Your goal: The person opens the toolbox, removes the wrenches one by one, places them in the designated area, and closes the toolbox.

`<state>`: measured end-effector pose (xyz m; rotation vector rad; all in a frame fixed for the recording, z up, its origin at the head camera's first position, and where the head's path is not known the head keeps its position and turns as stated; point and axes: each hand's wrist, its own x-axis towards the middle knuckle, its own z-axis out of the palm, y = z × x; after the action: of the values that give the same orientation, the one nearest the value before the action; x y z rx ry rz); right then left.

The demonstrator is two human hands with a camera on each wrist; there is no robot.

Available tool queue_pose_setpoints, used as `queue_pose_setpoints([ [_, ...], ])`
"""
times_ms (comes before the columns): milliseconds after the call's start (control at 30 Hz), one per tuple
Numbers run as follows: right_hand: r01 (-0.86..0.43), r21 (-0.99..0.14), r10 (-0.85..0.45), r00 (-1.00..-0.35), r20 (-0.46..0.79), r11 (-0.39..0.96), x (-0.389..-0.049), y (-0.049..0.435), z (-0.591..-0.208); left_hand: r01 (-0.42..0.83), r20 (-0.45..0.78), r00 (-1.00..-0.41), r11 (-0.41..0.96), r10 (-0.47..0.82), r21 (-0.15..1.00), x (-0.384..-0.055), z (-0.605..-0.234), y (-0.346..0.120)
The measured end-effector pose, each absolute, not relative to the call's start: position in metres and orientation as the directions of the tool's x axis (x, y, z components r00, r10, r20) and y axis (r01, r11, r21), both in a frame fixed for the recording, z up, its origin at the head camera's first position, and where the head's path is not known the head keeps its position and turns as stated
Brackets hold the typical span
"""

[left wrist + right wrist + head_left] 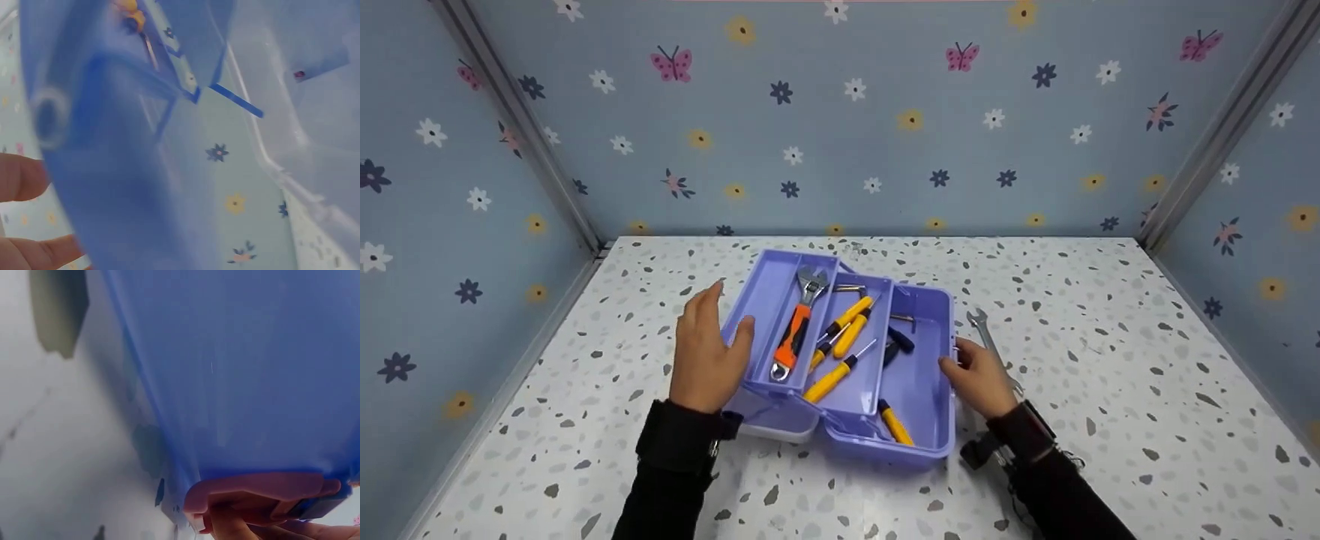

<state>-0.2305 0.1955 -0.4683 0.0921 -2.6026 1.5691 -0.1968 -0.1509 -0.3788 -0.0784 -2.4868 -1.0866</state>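
Observation:
A purple cantilever toolbox (943,409) stands unfolded, its raised trays (746,311) swung to the left. In one compartment lies an adjustable wrench (796,326) with an orange and black handle. Several yellow-handled screwdrivers (831,379) fill the tray beside it. My left hand (705,356) is at the left tray's edge, fingers straight and thumb spread. At the box's right wall my right hand (979,377) grips the side, thumb at the rim. The right wrist view shows its fingers by a pink latch (259,489).
A silver wrench (986,334) lies on the speckled table (1110,337), just right of the box and partly behind my right hand. Inside the deep bottom part are another yellow handle (895,424) and a black-handled tool (900,339). Patterned panels (855,150) enclose the table.

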Motion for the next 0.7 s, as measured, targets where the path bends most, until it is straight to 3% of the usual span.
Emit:
queue_pose_setpoints([
  [267,-0.092,-0.876,0.004,-0.994,0.106,0.474,-0.231,0.195,-0.467,0.274,0.349,-0.934,0.777,0.075,0.566,-0.208,-0.34,-0.129],
  [433,-0.092,-0.877,0.006,-0.994,0.108,0.472,-0.231,0.195,-0.467,0.25,0.202,-0.965,0.818,0.167,0.518,-0.22,-0.323,-0.116],
  [700,-0.086,-0.886,-0.003,-0.996,0.095,0.456,-0.229,0.197,-0.467,0.231,-0.011,-0.967,0.892,0.255,0.388,-0.236,-0.316,-0.103],
])
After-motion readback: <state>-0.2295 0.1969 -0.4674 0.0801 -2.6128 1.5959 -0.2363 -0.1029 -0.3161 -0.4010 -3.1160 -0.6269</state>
